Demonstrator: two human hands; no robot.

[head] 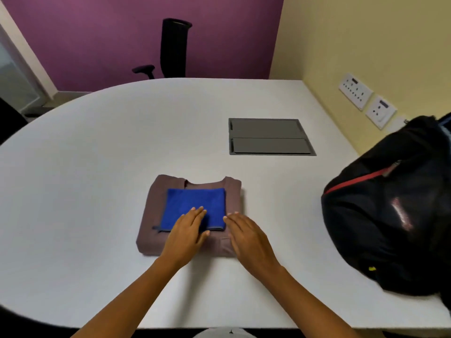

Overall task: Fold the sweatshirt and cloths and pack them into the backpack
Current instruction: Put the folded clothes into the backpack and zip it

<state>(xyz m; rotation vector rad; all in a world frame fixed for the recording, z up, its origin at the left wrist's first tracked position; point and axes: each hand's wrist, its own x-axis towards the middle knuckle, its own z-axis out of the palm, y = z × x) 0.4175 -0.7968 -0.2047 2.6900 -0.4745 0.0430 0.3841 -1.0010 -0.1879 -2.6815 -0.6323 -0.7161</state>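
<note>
The stack sits directly ahead of both hands, mid-surface (97,147), w/ the backpack (390,215) well apart to the right, so the next move prob. turns on carrying the pile rightward; the right hand (249,237) is the nearer one to the bag. Left hand (186,234) lies flat, palm down, fingers together, resting on the near part of the blue cloth (195,206). Right hand is flat too, fingers extended, over the sweatshirt (151,223) just beside the cloth's right edge; neither grip is closed on anything, both look like they're pressing/smoothing. Sweatshirt: brownish-mauve, folded to a neat rectangle, collar on the far side, long axis roughly near-to-far. Blue cloth: folded square, centred on top, edges fairly aligned, a small tab sticking out at near-left corner. Only one cloth visible. Backpack: black w/ a red zip line, lying slumped at the surface's right edge; can't tell if its main opening is unzipped.
</note>
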